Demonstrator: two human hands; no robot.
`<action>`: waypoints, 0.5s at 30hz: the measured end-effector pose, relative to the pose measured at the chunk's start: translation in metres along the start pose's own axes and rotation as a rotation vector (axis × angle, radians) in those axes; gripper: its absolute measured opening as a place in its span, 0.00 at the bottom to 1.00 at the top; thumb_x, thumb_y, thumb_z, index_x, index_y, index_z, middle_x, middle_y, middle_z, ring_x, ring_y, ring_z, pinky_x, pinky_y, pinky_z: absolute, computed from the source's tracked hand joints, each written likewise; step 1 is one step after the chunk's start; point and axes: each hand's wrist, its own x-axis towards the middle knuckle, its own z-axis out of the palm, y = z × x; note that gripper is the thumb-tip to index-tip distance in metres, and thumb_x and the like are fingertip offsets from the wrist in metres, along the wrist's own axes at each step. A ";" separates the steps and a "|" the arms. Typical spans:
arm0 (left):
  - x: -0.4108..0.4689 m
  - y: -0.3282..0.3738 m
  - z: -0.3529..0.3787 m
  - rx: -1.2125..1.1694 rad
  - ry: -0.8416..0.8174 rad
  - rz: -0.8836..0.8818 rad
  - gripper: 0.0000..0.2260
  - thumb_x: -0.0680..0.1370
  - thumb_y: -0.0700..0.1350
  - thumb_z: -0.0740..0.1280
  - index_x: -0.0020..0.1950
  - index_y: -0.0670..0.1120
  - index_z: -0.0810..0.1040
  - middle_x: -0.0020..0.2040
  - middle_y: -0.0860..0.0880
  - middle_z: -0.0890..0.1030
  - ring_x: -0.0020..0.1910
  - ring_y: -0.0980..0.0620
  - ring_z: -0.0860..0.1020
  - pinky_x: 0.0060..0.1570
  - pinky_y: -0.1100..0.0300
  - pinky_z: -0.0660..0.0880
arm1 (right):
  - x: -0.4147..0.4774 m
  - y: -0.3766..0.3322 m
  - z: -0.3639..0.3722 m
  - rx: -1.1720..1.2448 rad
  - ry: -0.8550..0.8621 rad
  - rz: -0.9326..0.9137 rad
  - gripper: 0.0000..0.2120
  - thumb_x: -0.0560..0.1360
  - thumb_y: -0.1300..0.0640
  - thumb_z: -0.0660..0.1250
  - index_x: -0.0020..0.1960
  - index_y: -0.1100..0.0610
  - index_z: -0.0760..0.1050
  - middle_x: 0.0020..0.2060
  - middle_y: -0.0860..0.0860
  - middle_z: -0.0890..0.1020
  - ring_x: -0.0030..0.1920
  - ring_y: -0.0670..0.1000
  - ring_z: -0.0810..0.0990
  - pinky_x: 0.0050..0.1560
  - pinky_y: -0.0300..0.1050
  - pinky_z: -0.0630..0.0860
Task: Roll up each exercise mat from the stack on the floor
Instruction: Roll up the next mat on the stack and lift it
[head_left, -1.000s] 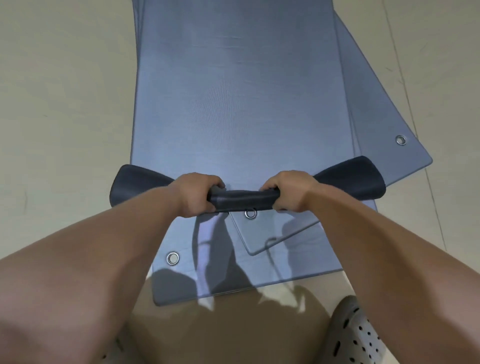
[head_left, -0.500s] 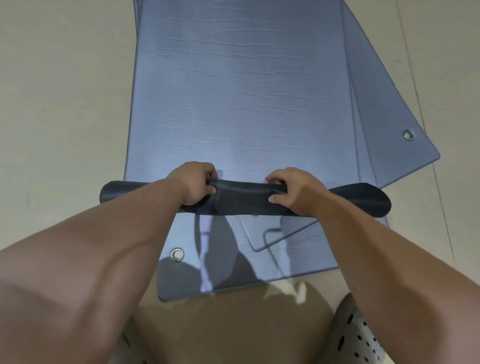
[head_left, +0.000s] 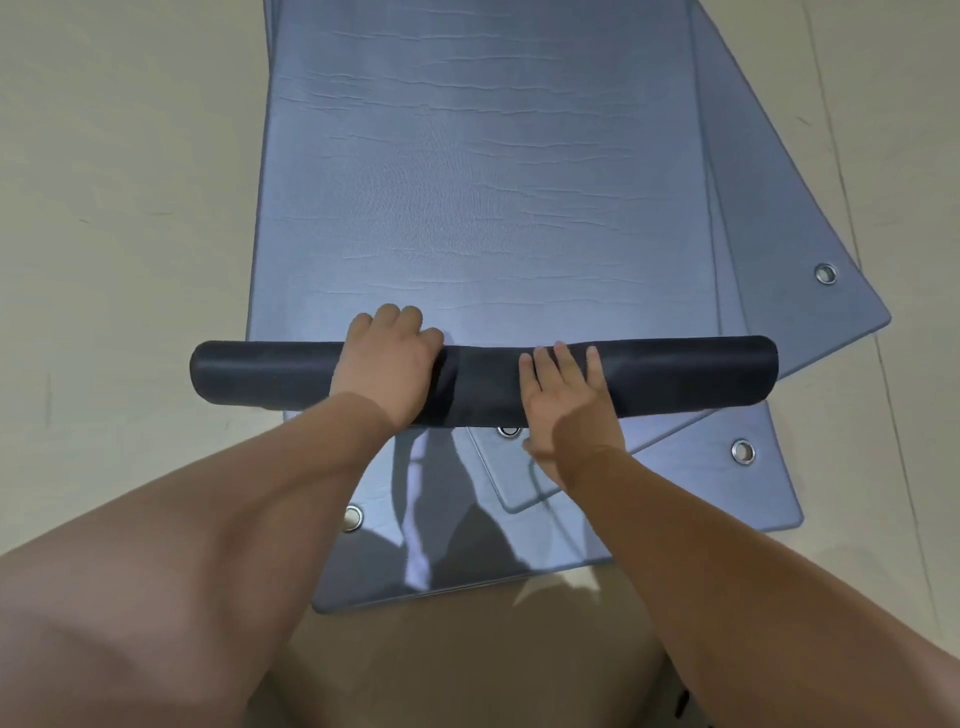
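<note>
The top blue-grey exercise mat (head_left: 483, 182) lies flat on a stack, and its near end is wound into a dark roll (head_left: 260, 376) lying crosswise. My left hand (head_left: 387, 358) sits on the roll left of centre, its fingers curled over the far side. To the right of centre, my right hand (head_left: 566, 395) presses on the roll with straight fingers, the thumb hanging at the near side. The roll reaches past both side edges of the mat.
Under the top mat lie more mats, fanned out: one (head_left: 779, 208) juts to the right, others (head_left: 727, 509) show near me. Metal grommets (head_left: 743, 451) mark their corners. Beige floor (head_left: 104, 208) surrounds the stack. My shadow falls on the near mat ends.
The roll has moved away from me and become thicker and straighter. My right hand has changed from a grip to flat fingers on top. Another grommet has come into view at the near right.
</note>
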 end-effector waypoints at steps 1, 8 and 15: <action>-0.004 0.003 0.003 -0.021 0.007 0.042 0.12 0.72 0.51 0.75 0.49 0.46 0.81 0.45 0.45 0.77 0.47 0.41 0.74 0.46 0.49 0.70 | 0.004 0.001 0.000 0.004 0.006 0.005 0.44 0.80 0.49 0.67 0.84 0.61 0.45 0.82 0.60 0.56 0.82 0.62 0.51 0.80 0.68 0.43; 0.003 0.009 -0.013 -0.048 -0.304 0.050 0.26 0.69 0.63 0.72 0.61 0.50 0.73 0.55 0.49 0.76 0.55 0.45 0.71 0.57 0.48 0.66 | 0.022 0.013 -0.015 0.085 -0.060 -0.016 0.37 0.80 0.52 0.66 0.83 0.56 0.52 0.77 0.53 0.66 0.80 0.56 0.59 0.81 0.64 0.47; 0.015 0.005 -0.032 -0.008 -0.480 0.082 0.28 0.66 0.64 0.76 0.58 0.52 0.71 0.52 0.51 0.73 0.57 0.47 0.72 0.57 0.49 0.69 | 0.028 0.028 -0.039 0.207 -0.081 -0.080 0.12 0.76 0.55 0.68 0.58 0.53 0.73 0.50 0.51 0.77 0.52 0.56 0.77 0.72 0.58 0.66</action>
